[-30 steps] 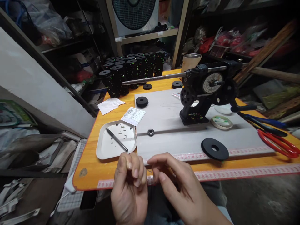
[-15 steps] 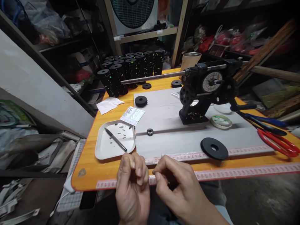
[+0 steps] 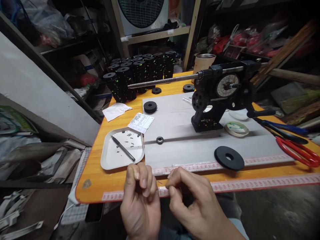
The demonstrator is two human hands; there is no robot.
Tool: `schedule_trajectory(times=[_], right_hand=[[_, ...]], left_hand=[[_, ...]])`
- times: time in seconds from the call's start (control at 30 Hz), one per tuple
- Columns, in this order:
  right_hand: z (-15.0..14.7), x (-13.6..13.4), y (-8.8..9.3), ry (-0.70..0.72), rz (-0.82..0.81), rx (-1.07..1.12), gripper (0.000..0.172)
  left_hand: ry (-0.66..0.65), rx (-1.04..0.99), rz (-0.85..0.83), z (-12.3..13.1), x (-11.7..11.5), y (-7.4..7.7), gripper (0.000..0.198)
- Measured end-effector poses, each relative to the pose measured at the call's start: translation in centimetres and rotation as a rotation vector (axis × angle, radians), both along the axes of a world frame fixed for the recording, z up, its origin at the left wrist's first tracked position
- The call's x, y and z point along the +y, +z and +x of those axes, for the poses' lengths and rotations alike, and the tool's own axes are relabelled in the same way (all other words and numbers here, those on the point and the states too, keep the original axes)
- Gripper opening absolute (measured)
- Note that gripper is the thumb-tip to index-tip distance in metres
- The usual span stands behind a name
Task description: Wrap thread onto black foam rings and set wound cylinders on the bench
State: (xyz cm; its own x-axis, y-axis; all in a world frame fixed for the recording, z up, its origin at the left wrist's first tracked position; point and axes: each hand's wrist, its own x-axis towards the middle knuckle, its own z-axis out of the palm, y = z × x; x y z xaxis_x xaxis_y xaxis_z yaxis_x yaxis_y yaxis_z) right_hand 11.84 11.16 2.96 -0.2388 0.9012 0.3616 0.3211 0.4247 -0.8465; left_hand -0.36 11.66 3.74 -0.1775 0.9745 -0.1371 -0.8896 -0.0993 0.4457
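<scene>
My left hand (image 3: 140,200) is curled closed at the table's near edge, fingers folded together on something too small to make out. Just to its right, my right hand (image 3: 193,203) pinches thumb and forefinger together; a tiny dark sliver shows between the two hands. Both hover over the orange table (image 3: 100,180) and its measuring tape strip (image 3: 250,183). A white tray (image 3: 111,160) with a dark pen (image 3: 123,148) and small bits lies just beyond my left hand.
A black hand-crank winder (image 3: 220,96) with a long rod stands on a grey board (image 3: 180,150). A black disc (image 3: 229,157), small ring (image 3: 159,139), tape roll (image 3: 236,129), red scissors (image 3: 297,151) and stacked black spools (image 3: 140,73) are about.
My right hand's fingers have closed from spread into a pinch and drawn in toward my left hand. The left hand has barely moved.
</scene>
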Motion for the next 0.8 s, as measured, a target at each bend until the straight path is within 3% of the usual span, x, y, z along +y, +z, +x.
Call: schedule_trajectory(times=[0.23,0.37,0.6,0.8], right_hand=[[0.38,-0.01,0.66,0.064,-0.038,0.036,0.012],[0.29,-0.1,0.61,0.115,-0.099,0.099,0.022],[0.11,0.11,0.2,0.045,-0.186,0.217,0.012],[-0.34,-0.01,0.95,0.135,-0.125,0.155,0.022]], left_hand=[[-0.026,0.033,0.042,-0.58,-0.05,0.19,0.027],[-0.065,0.028,0.059,-0.52,-0.21,0.14,0.027],[-0.079,0.0,0.089,-0.51,-0.48,0.47,0.027],[-0.082,-0.009,0.079,-0.53,-0.64,0.49,0.027]])
